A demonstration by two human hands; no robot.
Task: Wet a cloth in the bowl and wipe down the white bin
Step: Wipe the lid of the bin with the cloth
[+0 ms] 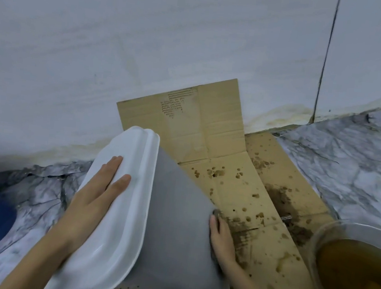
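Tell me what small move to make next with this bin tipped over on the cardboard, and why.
Probably draw the right hand and its dark cloth along the bin's grey side. The left hand lies flat on the white lid, steadying the tilted bin, the cloth sits at that side's edge, and the bowl of brown water stands close by for rewetting.

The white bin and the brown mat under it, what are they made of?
The white bin looks like smooth, slightly glossy plastic, with moulded rounded edges. The brown mat looks like matte corrugated cardboard: fold creases, and dark wet spots soaked in.
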